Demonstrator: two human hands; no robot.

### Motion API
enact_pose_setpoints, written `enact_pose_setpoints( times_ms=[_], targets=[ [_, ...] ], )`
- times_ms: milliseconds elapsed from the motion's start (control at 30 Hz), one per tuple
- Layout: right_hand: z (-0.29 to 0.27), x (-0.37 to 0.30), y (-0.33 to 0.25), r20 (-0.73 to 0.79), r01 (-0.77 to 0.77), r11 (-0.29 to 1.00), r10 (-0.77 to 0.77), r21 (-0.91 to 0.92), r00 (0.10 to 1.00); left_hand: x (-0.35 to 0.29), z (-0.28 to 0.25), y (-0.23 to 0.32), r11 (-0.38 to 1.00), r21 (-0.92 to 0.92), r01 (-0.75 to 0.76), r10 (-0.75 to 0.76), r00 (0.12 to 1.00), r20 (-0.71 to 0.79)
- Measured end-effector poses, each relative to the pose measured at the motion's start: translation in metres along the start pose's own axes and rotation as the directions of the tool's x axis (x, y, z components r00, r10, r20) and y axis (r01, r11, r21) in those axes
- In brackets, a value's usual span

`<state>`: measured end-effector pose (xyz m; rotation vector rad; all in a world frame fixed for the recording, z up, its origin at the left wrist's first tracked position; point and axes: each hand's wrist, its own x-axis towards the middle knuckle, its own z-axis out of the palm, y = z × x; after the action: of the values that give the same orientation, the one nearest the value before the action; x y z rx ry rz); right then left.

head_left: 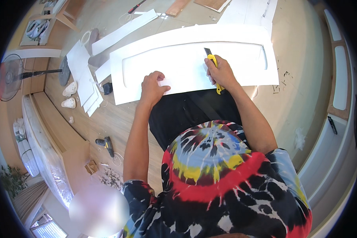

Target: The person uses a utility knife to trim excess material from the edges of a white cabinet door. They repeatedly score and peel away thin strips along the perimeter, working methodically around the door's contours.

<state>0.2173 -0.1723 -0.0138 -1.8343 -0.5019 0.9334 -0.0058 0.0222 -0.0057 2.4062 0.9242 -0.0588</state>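
Note:
A long white panel (178,65) with a recessed, curved-top middle lies across in front of me, its near edge by my black-trousered legs. My right hand (221,73) is wrapped round a yellow utility knife (212,59) above the panel's right half. The knife's dark blade end points up and away from me, and its yellow tail shows below my fist. My left hand (154,89) is at the panel's near edge, left of the middle. Its thumb and fingers are curved apart with nothing visible between them.
White offcut sheets (81,75) and a long white strip (125,31) lie on the floor at the left and far left. A cordless drill (106,146) rests near my left arm. Also left are white clogs (69,89) and a standing fan (11,77). Dark scraps (283,79) litter the right floor.

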Motion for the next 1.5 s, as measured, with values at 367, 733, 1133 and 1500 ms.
enact_pose_setpoints(
  times_ms=[367, 733, 1133, 1500],
  targets=[
    [0.000, 0.001, -0.003, 0.011, -0.017, 1.000, 0.017, 0.002, 1.000, -0.015, 0.004, 0.008, 0.994, 0.073, -0.080, 0.083, 0.996, -0.032],
    [-0.014, -0.003, -0.023, 0.221, -0.198, 0.979, 0.206, -0.056, 0.953, 0.013, -0.008, 0.001, 0.985, -0.170, -0.008, 0.016, 0.999, 0.047],
    [0.029, -0.026, -0.076, 0.479, 0.308, 0.679, 0.073, -0.667, 0.875, 0.044, -0.037, 0.002, 0.956, -0.288, -0.049, 0.152, 0.926, 0.347],
    [0.043, -0.024, -0.088, 0.455, 0.202, 0.679, 0.215, -0.706, 0.864, 0.054, -0.041, -0.004, 0.929, -0.281, -0.241, 0.346, 0.836, 0.426]
  ],
)
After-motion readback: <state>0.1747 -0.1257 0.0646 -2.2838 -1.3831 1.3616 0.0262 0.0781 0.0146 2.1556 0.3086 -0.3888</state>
